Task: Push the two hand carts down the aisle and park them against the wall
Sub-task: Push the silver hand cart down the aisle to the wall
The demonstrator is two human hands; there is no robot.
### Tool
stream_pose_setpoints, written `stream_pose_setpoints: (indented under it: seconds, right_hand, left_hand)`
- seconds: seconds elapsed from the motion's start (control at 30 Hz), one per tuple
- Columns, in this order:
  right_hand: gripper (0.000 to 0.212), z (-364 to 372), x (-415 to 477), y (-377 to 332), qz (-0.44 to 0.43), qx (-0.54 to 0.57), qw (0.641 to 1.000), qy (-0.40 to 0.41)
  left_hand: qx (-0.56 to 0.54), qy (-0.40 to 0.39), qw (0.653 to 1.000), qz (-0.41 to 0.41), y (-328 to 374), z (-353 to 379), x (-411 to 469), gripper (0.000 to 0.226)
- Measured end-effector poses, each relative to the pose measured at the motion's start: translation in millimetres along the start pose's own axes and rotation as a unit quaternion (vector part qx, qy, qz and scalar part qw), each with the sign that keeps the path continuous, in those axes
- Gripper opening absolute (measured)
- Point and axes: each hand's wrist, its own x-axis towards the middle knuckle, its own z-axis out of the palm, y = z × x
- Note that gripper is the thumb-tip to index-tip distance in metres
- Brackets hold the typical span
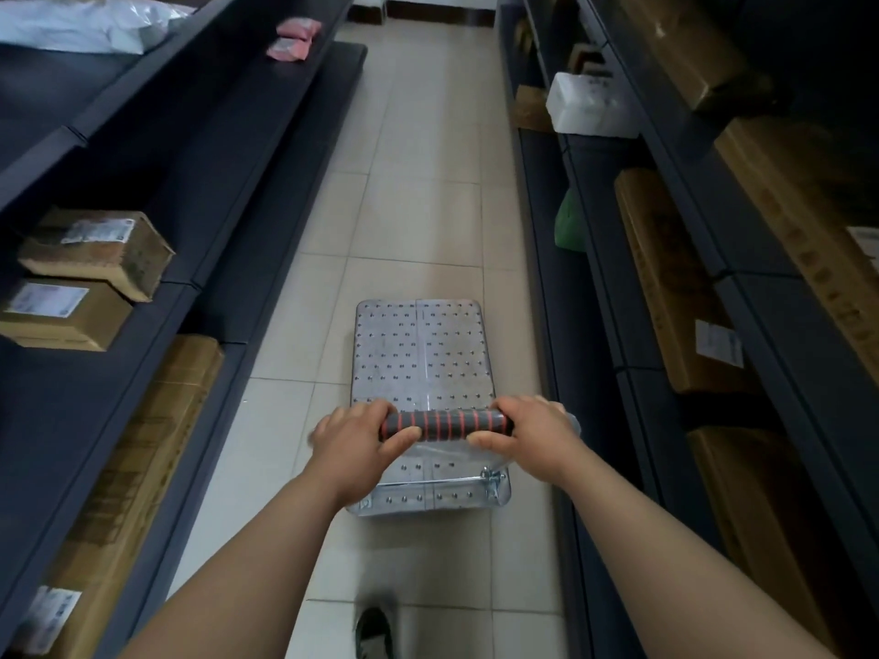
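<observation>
**A:** Where is the cart?
**B:** Right here. My left hand (354, 435) and right hand (528, 432) are curled tight round the stripy handle (444, 424). The cart (421, 354) sits mid-aisle.
**A:** What could go wrong?
**B:** A crooked push might bump the shelves (214, 183).
**A:** And the floor?
**B:** Smooth floor tiles (418, 183). The wall (368, 4) is far ahead.

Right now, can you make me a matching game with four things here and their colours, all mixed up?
Things:
1. cart handle
2. cart deck
3. bag on the right shelf
4. packets on the left shelf

Colours:
a. green
b. silver
c. pink
d. black with red rings

Pairs: 1-d, 2-b, 3-a, 4-c.
</observation>
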Motion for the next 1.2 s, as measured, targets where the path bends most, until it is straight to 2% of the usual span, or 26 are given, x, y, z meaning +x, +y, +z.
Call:
stream_pose_setpoints:
  seconds: [0.63,0.77,1.0,1.2]
  right_hand:
    - [0.034,-94.0,275.2,11.2,-0.002,0.01,1.0,0.004]
    - [0.039,-143.8,417.5,11.0,-0.018,0.021,1.0,0.0]
    - [0.042,-140.0,421.7,-2.4,-0.021,-0.03,0.999,0.022]
    - [0.041,-180.3,510.6,-9.7,-0.018,-0.02,1.0,0.002]
  left_hand:
    - [0.012,-0.04,0.999,0.018,-6.5,-85.3,280.3,0.03]
    - [-0.007,-0.008,1.0,-0.019,-14.8,-125.9,416.4,0.029]
    - [0.011,-0.014,1.0,-0.001,-26.5,-134.4,423.4,0.028]
    - [0.005,-0.014,1.0,-0.012,-30.7,-165.3,516.0,0.025]
